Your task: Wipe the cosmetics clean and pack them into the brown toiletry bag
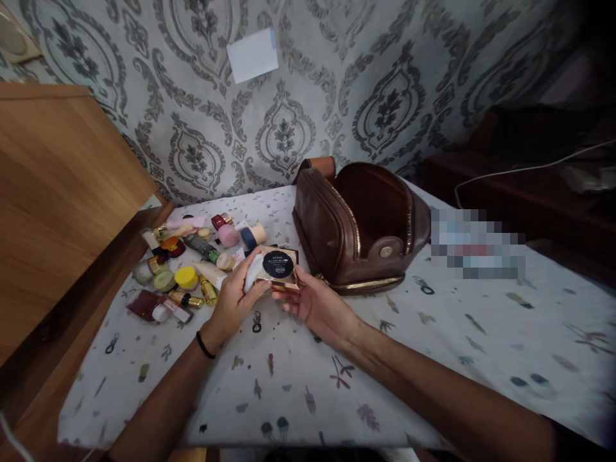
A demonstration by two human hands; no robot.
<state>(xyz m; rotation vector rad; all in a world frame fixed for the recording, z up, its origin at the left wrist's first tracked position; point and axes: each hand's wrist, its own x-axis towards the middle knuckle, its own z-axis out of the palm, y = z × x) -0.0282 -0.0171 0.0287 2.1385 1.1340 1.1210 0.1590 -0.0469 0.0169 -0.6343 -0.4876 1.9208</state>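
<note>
Both hands share one grip on a rose-gold cosmetics box (278, 265) with a round black label: the left hand (239, 290) has its left side, plus something white (253, 273); the right hand (321, 309), its right corner. It's above the patterned counter (298, 372), between assorted cosmetics (186, 278) and an unzipped brown bag (320, 221).

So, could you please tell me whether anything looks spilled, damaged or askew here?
The white rectangle on the wall looks tilted against the surrounding pattern, and a pixelated patch right of the brown bag hides what lies there. I see no spill or damage.
</note>
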